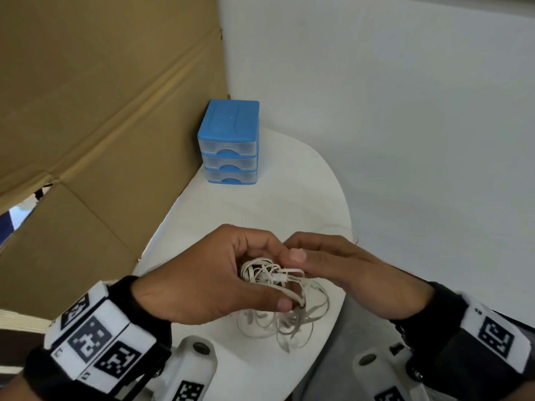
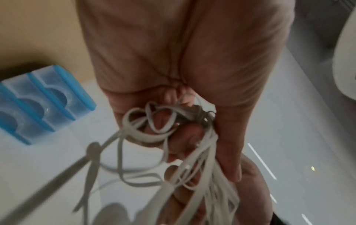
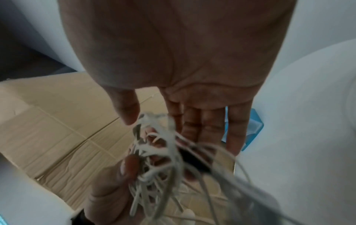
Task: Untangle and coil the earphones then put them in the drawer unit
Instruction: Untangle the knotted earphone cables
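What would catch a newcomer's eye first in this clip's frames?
First, the tangled white earphones bunched between both hands over the near part of the white table: the left hand grips the knot, and the right hand meets it with straight fingers. Next, the blue drawer unit at the table's far end, against the cardboard, all three drawers shut.

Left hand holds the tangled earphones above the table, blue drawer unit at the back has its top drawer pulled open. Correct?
Not quite. The left hand does hold the tangled earphones above the table, but the blue drawer unit at the back has all three drawers shut, the top one included. The head view shows their fronts flush.
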The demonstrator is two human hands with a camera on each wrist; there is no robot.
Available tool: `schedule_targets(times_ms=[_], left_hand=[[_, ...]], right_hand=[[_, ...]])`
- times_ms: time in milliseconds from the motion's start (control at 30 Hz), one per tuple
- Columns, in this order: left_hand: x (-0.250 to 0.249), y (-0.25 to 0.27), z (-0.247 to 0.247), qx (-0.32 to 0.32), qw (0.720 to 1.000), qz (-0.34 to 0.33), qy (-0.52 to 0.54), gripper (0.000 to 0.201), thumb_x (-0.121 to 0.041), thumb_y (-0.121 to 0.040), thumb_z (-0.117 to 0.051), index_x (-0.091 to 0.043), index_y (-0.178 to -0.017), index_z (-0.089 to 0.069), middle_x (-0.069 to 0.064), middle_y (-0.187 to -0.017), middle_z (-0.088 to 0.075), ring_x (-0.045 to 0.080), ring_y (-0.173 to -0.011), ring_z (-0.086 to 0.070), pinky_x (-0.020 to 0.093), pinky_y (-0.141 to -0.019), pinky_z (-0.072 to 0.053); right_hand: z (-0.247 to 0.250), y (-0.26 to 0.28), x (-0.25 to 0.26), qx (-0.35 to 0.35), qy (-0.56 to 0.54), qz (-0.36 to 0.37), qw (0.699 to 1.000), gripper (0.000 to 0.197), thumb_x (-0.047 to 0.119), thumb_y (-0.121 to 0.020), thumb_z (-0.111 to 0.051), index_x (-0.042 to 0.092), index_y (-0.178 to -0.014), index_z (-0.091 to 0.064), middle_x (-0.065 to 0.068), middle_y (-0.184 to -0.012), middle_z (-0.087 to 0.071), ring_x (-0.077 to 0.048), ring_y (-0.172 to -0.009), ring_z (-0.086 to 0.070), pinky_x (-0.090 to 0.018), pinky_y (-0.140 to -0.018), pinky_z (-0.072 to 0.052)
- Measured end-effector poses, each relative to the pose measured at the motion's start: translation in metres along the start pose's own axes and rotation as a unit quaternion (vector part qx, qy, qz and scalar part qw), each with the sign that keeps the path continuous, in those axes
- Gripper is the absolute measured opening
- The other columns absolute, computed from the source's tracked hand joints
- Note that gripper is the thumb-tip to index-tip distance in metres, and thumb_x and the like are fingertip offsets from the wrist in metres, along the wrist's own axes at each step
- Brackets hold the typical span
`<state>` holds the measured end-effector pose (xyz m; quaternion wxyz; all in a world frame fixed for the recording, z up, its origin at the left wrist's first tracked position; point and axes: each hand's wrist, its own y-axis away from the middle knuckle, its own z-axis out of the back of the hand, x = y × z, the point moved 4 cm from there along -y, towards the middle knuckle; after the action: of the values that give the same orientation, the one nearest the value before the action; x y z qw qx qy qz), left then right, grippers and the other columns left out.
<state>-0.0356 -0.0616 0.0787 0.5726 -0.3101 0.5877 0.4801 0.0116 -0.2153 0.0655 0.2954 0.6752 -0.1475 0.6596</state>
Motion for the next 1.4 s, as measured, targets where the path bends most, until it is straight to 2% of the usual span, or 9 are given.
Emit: schedule_targets(times_ms=[133,267,367,500,600,867,1233,1300,1400], left_hand=[[-0.005,0.002,0.0,-0.021,0.999,-0.004,-0.041,0.033,-0.003,-0.067,-0.086,-0.019,-0.088,-0.066,0.008,-0.085,-0.074,0.021,-0.071,-0.067,0.033,-0.066,-0.056],[-0.007,0.002,0.005,-0.064,0.994,-0.002,-0.087,0.035,-0.01,-0.065,-0.088,-0.024,-0.088,-0.067,0.005,-0.084,-0.074,0.022,-0.07,-0.069,0.04,-0.068,-0.058],[-0.007,0.002,0.011,-0.084,0.993,-0.007,-0.084,0.04,-0.012,-0.062,-0.09,-0.029,-0.091,-0.068,0.002,-0.086,-0.073,0.021,-0.072,-0.067,0.041,-0.071,-0.058],[-0.01,0.003,0.016,-0.1,0.992,-0.049,-0.063,0.035,-0.033,-0.064,-0.085,-0.031,-0.097,-0.072,0.004,-0.091,-0.075,0.033,-0.084,-0.068,0.042,-0.079,-0.058],[-0.013,0.003,0.018,-0.12,0.986,-0.095,-0.065,0.029,-0.027,-0.07,-0.082,-0.029,-0.097,-0.074,0.001,-0.091,-0.076,0.019,-0.08,-0.071,0.029,-0.077,-0.058],[-0.018,0.007,0.015,-0.196,0.954,-0.191,-0.123,0.036,-0.019,-0.063,-0.086,-0.03,-0.093,-0.068,-0.003,-0.083,-0.071,0.017,-0.073,-0.065,0.025,-0.068,-0.053],[-0.018,0.006,0.015,-0.198,0.935,-0.214,-0.204,0.028,-0.045,-0.069,-0.078,-0.032,-0.092,-0.068,-0.008,-0.086,-0.065,0.015,-0.072,-0.056,0.019,-0.062,-0.043],[-0.014,0.005,0.015,-0.204,0.933,-0.204,-0.216,0.023,-0.046,-0.071,-0.075,-0.031,-0.088,-0.068,-0.011,-0.086,-0.064,0.013,-0.071,-0.054,0.012,-0.061,-0.039],[-0.01,0.004,0.013,-0.226,0.92,-0.207,-0.244,0.014,-0.041,-0.077,-0.071,-0.028,-0.082,-0.068,-0.013,-0.084,-0.064,0.012,-0.066,-0.053,0.008,-0.059,-0.036]], right_hand=[[-0.002,0.002,0.006,-0.02,0.056,0.007,0.998,0.024,0.033,-0.09,-0.06,0.022,-0.069,-0.064,0.005,-0.061,-0.049,-0.015,-0.06,-0.041,-0.027,-0.058,-0.033],[0.007,0.007,0.013,-0.045,0.111,0.03,0.992,0.024,0.032,-0.088,-0.067,0.011,-0.075,-0.071,-0.016,-0.058,-0.05,-0.029,-0.054,-0.037,-0.039,-0.055,-0.034],[0.012,0.01,0.019,-0.062,0.138,0.045,0.987,0.014,0.028,-0.087,-0.071,0.016,-0.081,-0.076,-0.028,-0.074,-0.064,-0.04,-0.06,-0.052,-0.051,-0.061,-0.045],[0.022,0.012,0.021,-0.106,0.171,0.073,0.977,0.005,0.018,-0.083,-0.074,0.014,-0.083,-0.077,0.002,-0.079,-0.069,-0.022,-0.075,-0.067,-0.031,-0.072,-0.053],[0.023,0.013,0.023,-0.114,0.194,0.089,0.97,0.008,0.02,-0.08,-0.077,0.019,-0.088,-0.079,0.004,-0.081,-0.066,-0.012,-0.074,-0.064,-0.022,-0.07,-0.049],[0.016,0.017,0.033,-0.146,0.131,0.128,0.972,0.011,0.025,-0.079,-0.075,0.014,-0.079,-0.077,-0.006,-0.074,-0.073,-0.033,-0.065,-0.063,-0.044,-0.062,-0.052],[0.016,0.018,0.037,-0.216,0.202,0.164,0.941,0.006,0.018,-0.086,-0.072,0.02,-0.081,-0.074,0.004,-0.08,-0.071,-0.021,-0.065,-0.06,-0.034,-0.056,-0.047],[0.017,0.018,0.036,-0.229,0.201,0.156,0.94,0.009,0.014,-0.086,-0.073,0.021,-0.08,-0.074,0.009,-0.081,-0.072,-0.014,-0.072,-0.064,-0.025,-0.063,-0.048],[0.014,0.018,0.032,-0.251,0.272,0.149,0.917,0.005,0.024,-0.083,-0.077,0.029,-0.082,-0.074,0.02,-0.099,-0.071,-0.003,-0.11,-0.061,-0.019,-0.095,-0.044]])
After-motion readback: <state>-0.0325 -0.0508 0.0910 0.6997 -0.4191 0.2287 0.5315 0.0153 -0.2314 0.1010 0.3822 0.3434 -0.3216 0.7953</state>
